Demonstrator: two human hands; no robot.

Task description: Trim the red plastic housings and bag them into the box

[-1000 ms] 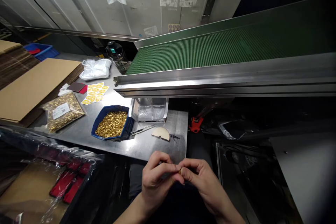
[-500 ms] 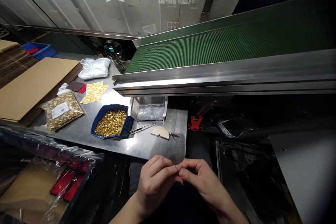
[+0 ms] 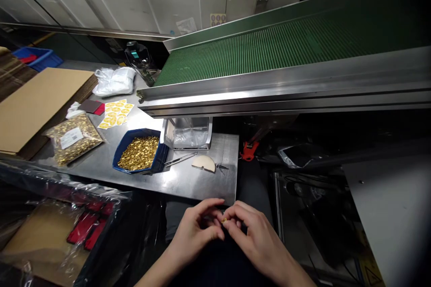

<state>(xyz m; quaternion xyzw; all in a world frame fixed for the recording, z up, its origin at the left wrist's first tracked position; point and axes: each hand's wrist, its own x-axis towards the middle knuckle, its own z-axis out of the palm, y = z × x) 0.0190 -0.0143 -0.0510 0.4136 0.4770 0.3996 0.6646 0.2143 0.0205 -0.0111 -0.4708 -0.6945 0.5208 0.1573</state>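
Observation:
Over my lap, just in front of the table's edge, my right hand [image 3: 247, 228] pinches a small gold piece [image 3: 224, 220] between thumb and fingertips. Most of that piece is covered by the fingers, so its exact kind does not show. My left hand [image 3: 202, 224] is close beside it, thumb and forefinger spread apart. Its curled lower fingers come near the gold piece; whether they touch it I cannot tell. A blue bin [image 3: 116, 161] on the table contains many small gold pieces [image 3: 139, 152] of similar colour.
Tweezers [image 3: 181, 159], a pale half-round disc [image 3: 204, 163] and small scissors-like snips [image 3: 221, 167] lie on the metal table [image 3: 188, 187]. A green conveyor [image 3: 249, 51] rises rightward behind. Left are a clear bag of gold pieces [image 3: 76, 139], cardboard [image 3: 43, 103] and a plastic-lined box with red pouches [image 3: 81, 228].
My hands have parted slightly at the fingertips. The left thumb and forefinger have opened, and a gold piece now shows in the right hand's pinch. The view has tilted down a little.

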